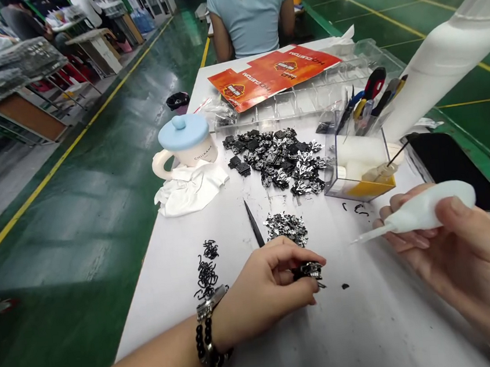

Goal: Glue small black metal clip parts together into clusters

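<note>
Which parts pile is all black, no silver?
The curved black pieces farthest left, left of the black pointed tool. The middle pile is mostly silver; the large rear pile mixes black and silver.

Metal piece [312, 268]: partly hidden by the left hand [264, 283], 5 o'clock
Person ahead [254, 19]: head cut off (top edge), 12 o'clock
White bottle [442, 60]: clipped by right edge, 2 o'clock
Far worker [22, 23]: blurred, 10 o'clock

The person has two hands [260, 290]; there are one squeeze bottle [427, 211], one lidded mug [195, 151], one heap of silver pieces [285, 226].
</note>
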A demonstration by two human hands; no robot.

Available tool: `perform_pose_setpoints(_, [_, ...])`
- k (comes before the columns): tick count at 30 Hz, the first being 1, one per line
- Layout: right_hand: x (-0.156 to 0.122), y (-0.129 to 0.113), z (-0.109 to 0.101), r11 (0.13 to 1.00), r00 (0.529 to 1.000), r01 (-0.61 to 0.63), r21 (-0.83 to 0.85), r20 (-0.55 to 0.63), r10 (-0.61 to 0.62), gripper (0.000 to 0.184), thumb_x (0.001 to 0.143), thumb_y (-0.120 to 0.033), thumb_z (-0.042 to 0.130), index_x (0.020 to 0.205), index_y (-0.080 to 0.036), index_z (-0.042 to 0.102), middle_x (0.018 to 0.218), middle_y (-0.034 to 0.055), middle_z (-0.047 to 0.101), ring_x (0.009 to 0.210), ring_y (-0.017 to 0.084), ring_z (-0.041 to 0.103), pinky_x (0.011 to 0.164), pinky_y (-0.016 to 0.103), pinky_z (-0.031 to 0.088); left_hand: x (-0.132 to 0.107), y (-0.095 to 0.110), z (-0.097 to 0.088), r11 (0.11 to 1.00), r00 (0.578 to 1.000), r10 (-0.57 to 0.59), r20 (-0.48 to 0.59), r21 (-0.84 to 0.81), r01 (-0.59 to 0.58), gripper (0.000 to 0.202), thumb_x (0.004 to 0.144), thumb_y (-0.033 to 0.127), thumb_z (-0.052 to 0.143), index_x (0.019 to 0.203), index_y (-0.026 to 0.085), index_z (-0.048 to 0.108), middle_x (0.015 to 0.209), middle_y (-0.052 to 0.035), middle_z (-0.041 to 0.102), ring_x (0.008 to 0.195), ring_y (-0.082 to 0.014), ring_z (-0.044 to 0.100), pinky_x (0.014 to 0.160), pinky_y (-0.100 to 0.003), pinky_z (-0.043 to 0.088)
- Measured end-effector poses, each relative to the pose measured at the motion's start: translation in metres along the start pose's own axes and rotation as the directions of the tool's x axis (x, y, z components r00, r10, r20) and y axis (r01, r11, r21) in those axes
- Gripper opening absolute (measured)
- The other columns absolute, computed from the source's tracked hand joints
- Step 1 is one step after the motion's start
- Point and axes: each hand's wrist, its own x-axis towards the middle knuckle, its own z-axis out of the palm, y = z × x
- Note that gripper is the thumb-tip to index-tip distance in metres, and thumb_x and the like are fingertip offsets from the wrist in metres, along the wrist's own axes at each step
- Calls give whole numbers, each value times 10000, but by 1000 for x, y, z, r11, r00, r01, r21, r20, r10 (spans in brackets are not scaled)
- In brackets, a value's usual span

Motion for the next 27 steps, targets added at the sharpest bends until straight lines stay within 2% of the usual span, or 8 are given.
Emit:
perform_pose_setpoints(4, [-4,0,1,1000,1000,-10,-5,-8,10,279,612,-413,802,757,-208,682,660,12,487,537,79,398,469,187,436,-2,1,-1,1000,999,15,-32,8,-15,333,792,201,631,1110,233,537,1001,-34,550,681,-92,553,589,-229,484])
perform_pose_setpoints(9, [-7,1,4,1000,1000,10,-2,24,-10,300,612,-439,800,747,-200,679,685,12,493,513,65,379,436,189,391,-3,5,0,997,996,79,-37,24,-78,96,840,198,570,930,176,544,814,-4,556,659,-73,513,576,-185,419])
perform_pose_setpoints(11, [-9,3,3,999,998,37,-16,46,-37,308,640,-456,780,772,-201,668,669,4,476,516,69,381,443,194,380,-2,4,1,997,997,77,-13,23,-77,108,863,210,527,960,170,553,752,11,519,631,-71,503,586,-194,431])
perform_pose_setpoints(15, [-14,7,1,997,995,67,-31,78,-65,298,659,-458,773,810,-234,649,729,8,519,562,98,444,502,239,412,-2,-2,3,996,996,90,10,-29,-89,174,869,237,523,1023,230,443,807,26,475,606,-82,504,544,-217,448])
perform_pose_setpoints(18, [-19,7,2,991,991,125,-46,55,-122,292,646,-451,793,806,-248,658,806,23,547,702,155,547,571,268,453,-5,-3,3,993,996,88,21,78,-90,135,877,264,515,988,232,446,791,26,469,585,-84,486,536,-226,413])
perform_pose_setpoints(20, [-22,6,4,980,980,194,-52,63,-191,261,675,-441,780,814,-256,661,798,24,547,755,173,556,628,299,463,-7,-2,3,977,994,108,6,185,-107,135,888,286,486,1007,221,483,770,15,481,596,-97,476,559,-242,402])
perform_pose_setpoints(24, [-25,5,2,946,937,324,-33,148,-316,207,712,-410,759,789,-258,643,621,-8,484,617,158,482,628,355,413,-10,1,4,912,975,222,-31,361,-196,247,800,298,611,1020,207,547,795,-9,520,693,-131,475,625,-253,407])
perform_pose_setpoints(27, [-30,5,-5,918,919,372,-139,194,-343,207,680,-432,779,790,-301,662,548,-24,475,561,161,474,668,395,426,-10,1,6,876,957,289,-32,412,-251,285,763,252,661,1031,194,585,832,-20,575,697,-125,494,645,-242,428])
